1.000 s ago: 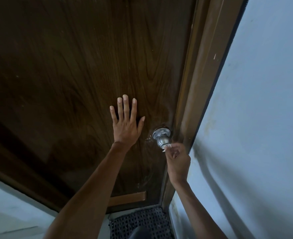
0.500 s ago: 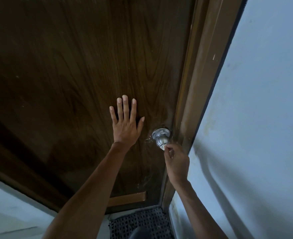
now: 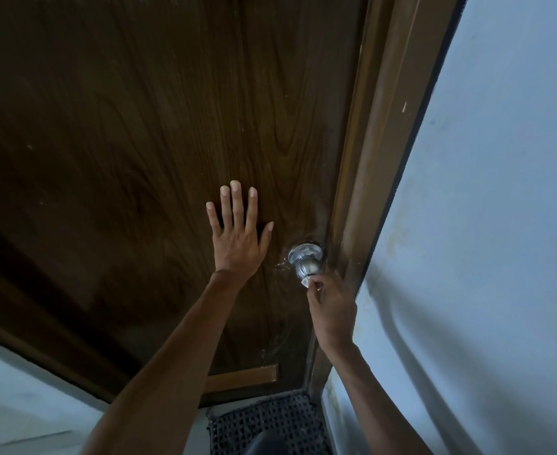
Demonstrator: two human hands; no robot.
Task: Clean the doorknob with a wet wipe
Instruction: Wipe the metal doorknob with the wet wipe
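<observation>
A round silver doorknob (image 3: 306,258) sticks out of the dark wooden door (image 3: 139,142) close to its right edge. My right hand (image 3: 332,307) is just below the knob, fingers pinched on a small white wet wipe (image 3: 305,283) pressed against the knob's front. Most of the wipe is hidden inside the fingers. My left hand (image 3: 237,238) lies flat on the door to the left of the knob, fingers spread, holding nothing.
The brown door frame (image 3: 378,142) runs along the door's right side, with a pale blue wall (image 3: 500,224) beyond it. A dark woven mat (image 3: 270,421) lies on the floor at the door's foot. A light wooden strip (image 3: 244,377) sits low on the door.
My right hand has shifted slightly up and left, bringing the wipe from the knob's lower side onto its front. The left hand has stayed flat on the door.
</observation>
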